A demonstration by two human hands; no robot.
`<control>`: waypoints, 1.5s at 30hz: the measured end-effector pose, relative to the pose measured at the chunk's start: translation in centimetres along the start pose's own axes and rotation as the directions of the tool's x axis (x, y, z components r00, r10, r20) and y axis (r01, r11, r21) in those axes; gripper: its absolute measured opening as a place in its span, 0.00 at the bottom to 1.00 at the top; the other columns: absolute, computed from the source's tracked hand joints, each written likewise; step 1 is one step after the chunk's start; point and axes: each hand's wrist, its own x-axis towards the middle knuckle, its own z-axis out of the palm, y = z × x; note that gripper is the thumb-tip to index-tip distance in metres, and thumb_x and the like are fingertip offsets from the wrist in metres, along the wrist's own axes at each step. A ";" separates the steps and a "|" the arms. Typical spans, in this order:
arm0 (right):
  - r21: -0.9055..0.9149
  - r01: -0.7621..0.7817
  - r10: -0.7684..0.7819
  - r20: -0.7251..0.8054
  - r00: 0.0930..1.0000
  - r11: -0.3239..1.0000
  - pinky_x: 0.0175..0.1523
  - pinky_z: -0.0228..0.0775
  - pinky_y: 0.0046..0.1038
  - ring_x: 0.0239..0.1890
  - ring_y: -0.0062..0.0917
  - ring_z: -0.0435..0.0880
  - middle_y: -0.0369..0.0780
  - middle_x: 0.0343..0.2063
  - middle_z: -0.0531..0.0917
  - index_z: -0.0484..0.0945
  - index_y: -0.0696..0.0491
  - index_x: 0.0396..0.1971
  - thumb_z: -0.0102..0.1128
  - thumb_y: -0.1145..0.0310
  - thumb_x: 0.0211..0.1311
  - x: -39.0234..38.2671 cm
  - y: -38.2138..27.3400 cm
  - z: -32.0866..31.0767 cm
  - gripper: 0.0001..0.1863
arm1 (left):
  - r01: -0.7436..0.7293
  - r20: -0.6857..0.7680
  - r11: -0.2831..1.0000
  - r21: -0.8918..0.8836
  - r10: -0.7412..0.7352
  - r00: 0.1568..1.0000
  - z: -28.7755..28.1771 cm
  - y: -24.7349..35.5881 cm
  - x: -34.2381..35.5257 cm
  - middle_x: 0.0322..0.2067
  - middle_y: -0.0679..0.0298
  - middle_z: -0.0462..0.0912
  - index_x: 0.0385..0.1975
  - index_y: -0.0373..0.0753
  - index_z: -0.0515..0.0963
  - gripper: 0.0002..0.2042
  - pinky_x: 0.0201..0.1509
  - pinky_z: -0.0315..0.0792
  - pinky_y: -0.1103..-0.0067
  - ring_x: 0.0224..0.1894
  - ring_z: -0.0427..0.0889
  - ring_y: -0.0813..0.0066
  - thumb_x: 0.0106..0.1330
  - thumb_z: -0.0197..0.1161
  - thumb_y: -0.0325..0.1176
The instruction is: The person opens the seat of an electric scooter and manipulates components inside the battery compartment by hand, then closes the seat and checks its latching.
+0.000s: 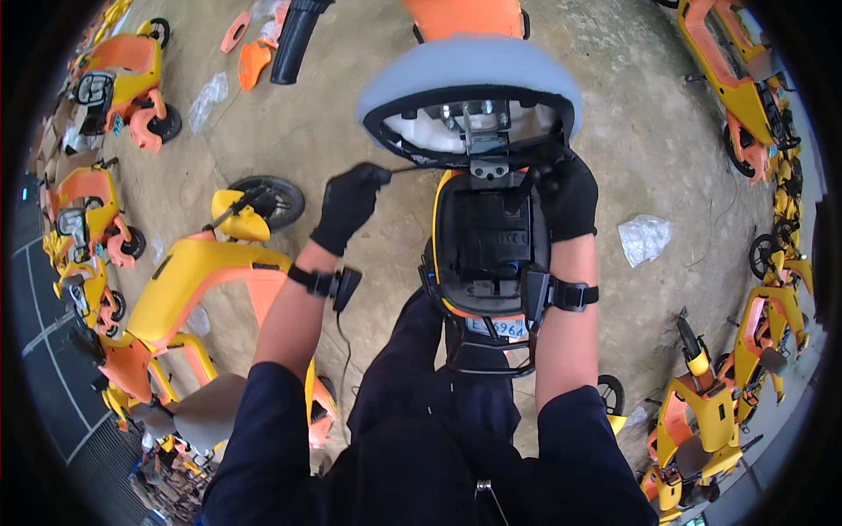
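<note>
In front of me a scooter seat [465, 66] is tipped up, its white and black underside and metal hinge bracket [489, 168] facing me. Below the bracket, the black seat compartment [493, 289] lies exposed, with a dark block inside. My left hand [351, 200], in a black glove, is closed on a thin black cord [412, 167] stretched toward the bracket from the left. At the right of the bracket, under the seat's edge, my gloved right hand [568, 195] has its fingers bent; what they grip blends into the black parts there.
A yellow and orange scooter [189, 285] stands close at my left. Several more line both sides, including one yellow scooter [702, 421] at lower right. Clear plastic wrap [645, 238] lies on the concrete floor, with orange panels [253, 65] and a black tube-shaped part [296, 44] beyond.
</note>
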 end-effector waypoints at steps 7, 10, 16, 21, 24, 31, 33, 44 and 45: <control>0.069 0.346 -0.351 0.098 0.931 0.936 0.33 0.69 0.24 0.30 0.28 0.79 0.44 0.29 0.79 0.72 0.59 0.41 0.53 0.64 0.52 -0.9 0.9 0.3 0.18 | 0.490 0.249 0.619 -0.614 -0.437 0.864 4.0 1.5 1.5 0.30 0.65 0.78 0.41 0.41 0.73 0.10 0.31 0.71 0.83 0.23 0.73 0.80 0.62 0.52 0.33; 0.513 -0.650 0.482 0.435 0.760 0.561 0.36 0.69 0.25 0.34 0.25 0.79 0.44 0.32 0.80 0.71 0.60 0.43 0.57 0.56 0.52 -4.2 3.0 1.6 0.24 | 0.607 0.418 0.251 -0.754 -0.529 0.738 5.7 3.1 -0.3 0.34 0.64 0.74 0.48 0.41 0.67 0.19 0.31 0.74 0.79 0.25 0.76 0.75 0.60 0.54 0.43; 0.281 -0.591 0.620 -0.016 0.785 0.756 0.38 0.68 0.30 0.31 0.35 0.80 0.44 0.24 0.81 0.77 0.61 0.29 0.57 0.52 0.50 -2.6 5.0 7.1 0.23 | 0.723 0.249 0.411 -0.555 -0.747 0.616 9.9 1.2 3.2 0.20 0.60 0.75 0.29 0.33 0.74 0.26 0.18 0.70 0.80 0.17 0.76 0.72 0.54 0.56 0.56; 0.282 -0.522 0.512 0.113 0.851 0.805 0.35 0.67 0.31 0.31 0.37 0.79 0.47 0.24 0.80 0.78 0.58 0.26 0.55 0.57 0.52 -1.9 5.0 7.3 0.17 | 0.685 0.141 0.622 -0.378 -0.693 0.707 7.9 -3.3 1.6 0.17 0.62 0.75 0.30 0.34 0.75 0.17 0.18 0.69 0.82 0.16 0.74 0.76 0.59 0.54 0.46; 0.430 -0.596 0.591 0.163 0.790 0.678 0.33 0.68 0.28 0.29 0.34 0.79 0.46 0.23 0.80 0.78 0.57 0.29 0.50 0.59 0.56 -3.1 6.2 6.9 0.16 | 0.603 0.153 0.776 -0.184 -0.583 0.798 6.9 -3.7 1.3 0.18 0.63 0.77 0.30 0.34 0.75 0.09 0.21 0.69 0.84 0.17 0.75 0.77 0.61 0.53 0.34; -0.045 0.601 -0.325 0.807 0.492 0.798 0.36 0.68 0.31 0.33 0.32 0.77 0.44 0.32 0.79 0.73 0.59 0.37 0.51 0.64 0.55 -2.2 -2.1 7.6 0.15 | 0.320 0.319 0.944 0.078 -0.327 0.889 4.2 -5.8 2.2 0.20 0.63 0.78 0.30 0.34 0.75 0.07 0.27 0.69 0.82 0.22 0.76 0.79 0.58 0.51 0.28; 0.006 0.445 -0.359 0.598 0.716 0.896 0.39 0.68 0.34 0.38 0.39 0.77 0.46 0.33 0.78 0.72 0.59 0.35 0.46 0.63 0.58 -2.9 -1.0 12.1 0.14 | 0.347 0.290 0.935 0.078 -0.354 0.889 4.7 -6.1 2.6 0.17 0.61 0.78 0.22 0.33 0.76 0.07 0.27 0.70 0.79 0.22 0.77 0.75 0.56 0.55 0.30; -0.013 -0.098 0.098 0.286 0.953 0.995 0.46 0.65 0.47 0.43 0.49 0.74 0.52 0.59 0.54 0.75 0.48 0.40 0.47 0.59 0.57 -3.4 -2.0 22.3 0.15 | 0.469 0.441 0.870 0.149 -0.483 0.757 3.3 -3.0 3.4 0.26 0.62 0.77 0.33 0.35 0.74 0.09 0.30 0.70 0.81 0.26 0.76 0.76 0.56 0.60 0.33; -0.045 0.017 -0.007 0.218 0.976 0.999 0.46 0.66 0.46 0.44 0.48 0.74 0.52 0.59 0.55 0.76 0.48 0.39 0.48 0.59 0.56 -3.3 -2.0 22.5 0.14 | 0.470 0.437 0.869 0.154 -0.486 0.757 2.9 -2.7 3.2 0.26 0.62 0.77 0.33 0.35 0.74 0.09 0.30 0.70 0.81 0.26 0.76 0.76 0.56 0.60 0.33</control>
